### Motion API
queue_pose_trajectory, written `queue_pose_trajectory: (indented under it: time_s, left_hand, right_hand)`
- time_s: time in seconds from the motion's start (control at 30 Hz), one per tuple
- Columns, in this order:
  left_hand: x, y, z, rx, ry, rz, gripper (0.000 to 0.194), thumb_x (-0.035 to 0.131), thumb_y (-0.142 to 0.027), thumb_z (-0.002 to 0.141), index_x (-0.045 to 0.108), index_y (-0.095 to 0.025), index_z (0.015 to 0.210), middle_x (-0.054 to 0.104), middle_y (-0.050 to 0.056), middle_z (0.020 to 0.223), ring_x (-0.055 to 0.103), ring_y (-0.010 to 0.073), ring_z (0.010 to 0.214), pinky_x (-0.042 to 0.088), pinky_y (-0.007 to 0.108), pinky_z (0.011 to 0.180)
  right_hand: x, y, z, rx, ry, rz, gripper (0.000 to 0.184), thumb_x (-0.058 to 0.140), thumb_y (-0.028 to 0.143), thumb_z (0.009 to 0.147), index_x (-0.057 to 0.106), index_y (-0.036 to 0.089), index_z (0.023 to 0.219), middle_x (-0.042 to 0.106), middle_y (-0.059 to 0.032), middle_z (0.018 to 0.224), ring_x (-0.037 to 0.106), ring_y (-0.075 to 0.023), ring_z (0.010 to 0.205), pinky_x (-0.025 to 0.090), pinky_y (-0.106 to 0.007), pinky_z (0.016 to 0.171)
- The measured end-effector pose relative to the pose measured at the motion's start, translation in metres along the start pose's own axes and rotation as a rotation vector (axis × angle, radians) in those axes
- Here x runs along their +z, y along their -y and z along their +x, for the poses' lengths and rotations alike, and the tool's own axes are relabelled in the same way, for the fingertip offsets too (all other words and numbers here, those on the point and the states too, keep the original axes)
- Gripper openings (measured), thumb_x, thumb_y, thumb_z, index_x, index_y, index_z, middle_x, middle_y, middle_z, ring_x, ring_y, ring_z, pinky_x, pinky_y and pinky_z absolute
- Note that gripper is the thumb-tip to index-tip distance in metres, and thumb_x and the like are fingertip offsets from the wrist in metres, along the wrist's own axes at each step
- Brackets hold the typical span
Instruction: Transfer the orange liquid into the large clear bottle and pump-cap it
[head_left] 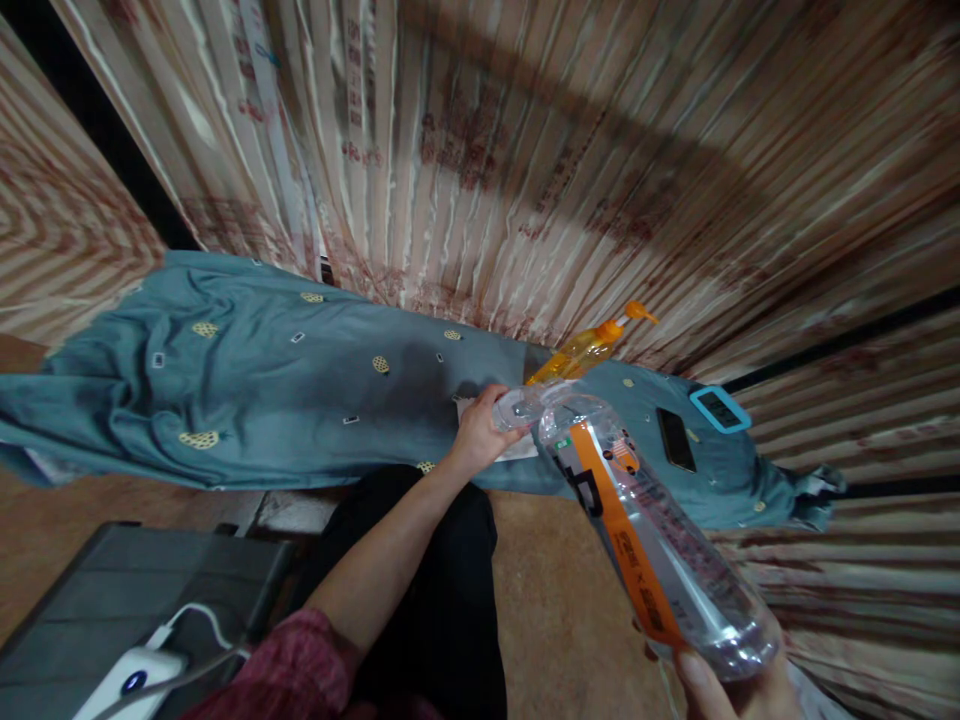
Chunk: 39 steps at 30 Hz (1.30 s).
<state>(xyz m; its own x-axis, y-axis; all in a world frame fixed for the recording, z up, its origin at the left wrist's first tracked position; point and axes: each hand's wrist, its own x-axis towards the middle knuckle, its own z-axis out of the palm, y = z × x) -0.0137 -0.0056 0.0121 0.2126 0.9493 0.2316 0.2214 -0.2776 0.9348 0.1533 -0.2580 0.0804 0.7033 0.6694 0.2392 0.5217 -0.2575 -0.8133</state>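
My right hand [739,685] grips the base of a clear plastic bottle [645,520] with an orange label, held tilted so its neck points up and left. My left hand [484,430] is closed around the neck end of that bottle, at its cap. Under the left hand a white paper [517,448] lies on a teal cloth [262,380] spread over a low surface. Just behind the bottle's neck stands an orange pump bottle [589,347], tilted in this view.
A black phone [676,438] and a small device with a blue frame [720,408] lie on the cloth at right. Patterned curtains [525,150] hang behind. A dark case [150,590] with a white power bank [131,680] and cable sits at lower left.
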Motion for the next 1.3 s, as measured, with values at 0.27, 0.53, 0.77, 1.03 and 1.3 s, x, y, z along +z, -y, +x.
queue_pose_trajectory:
  time_s: [0.27, 0.53, 0.77, 1.03, 1.3]
  left_hand:
    - [0.001, 0.001, 0.0, 0.002, -0.007, -0.005, 0.045, 0.08, -0.029, 0.065, 0.056, -0.022, 0.102, 0.068, 0.001, 0.099, 0.066, 0.019, 0.09, 0.051, 0.03, 0.084]
    - [-0.001, -0.003, 0.0, -0.009, -0.008, -0.012, 0.043, 0.08, -0.028, 0.064, 0.057, -0.021, 0.1, 0.068, 0.001, 0.097, 0.066, 0.0194, 0.089, 0.051, 0.03, 0.083]
    - [0.0, 0.0, 0.0, 0.004, -0.01, -0.016, 0.044, 0.08, -0.03, 0.065, 0.056, -0.021, 0.101, 0.067, 0.001, 0.096, 0.066, 0.0194, 0.088, 0.051, 0.031, 0.083]
    - [0.0, -0.001, 0.0, 0.002, -0.009, -0.004, 0.044, 0.079, -0.029, 0.064, 0.056, -0.021, 0.101, 0.067, 0.001, 0.097, 0.066, 0.0196, 0.09, 0.051, 0.031, 0.083]
    - [0.0, -0.001, 0.0, 0.01, -0.013, -0.005, 0.044, 0.079, -0.027, 0.064, 0.057, -0.021, 0.101, 0.068, 0.001, 0.097, 0.066, 0.0194, 0.089, 0.052, 0.031, 0.083]
  right_hand:
    - [0.007, 0.02, -0.004, 0.035, -0.017, 0.017, 0.1, 0.072, 0.074, 0.054, 0.048, 0.009, 0.126, 0.054, -0.0177, 0.109, 0.049, -0.0368, 0.103, 0.029, -0.059, 0.1]
    - [0.009, 0.024, -0.006, 0.006, -0.024, -0.02, 0.1, 0.067, 0.076, 0.061, 0.046, 0.007, 0.13, 0.052, -0.0192, 0.113, 0.048, -0.0373, 0.107, 0.028, -0.058, 0.102]
    - [0.006, 0.016, -0.004, 0.026, -0.013, -0.033, 0.097, 0.067, 0.073, 0.061, 0.046, 0.009, 0.131, 0.054, -0.017, 0.11, 0.05, -0.0362, 0.103, 0.031, -0.058, 0.099]
    - [0.007, 0.017, -0.008, -0.039, 0.001, -0.086, 0.082, 0.062, 0.068, 0.071, 0.046, 0.015, 0.132, 0.057, -0.0125, 0.111, 0.054, -0.0303, 0.101, 0.041, -0.044, 0.092]
    - [0.005, 0.013, -0.004, 0.04, -0.012, 0.01, 0.089, 0.07, 0.068, 0.06, 0.048, 0.014, 0.128, 0.056, -0.0146, 0.11, 0.052, -0.0327, 0.101, 0.034, -0.052, 0.097]
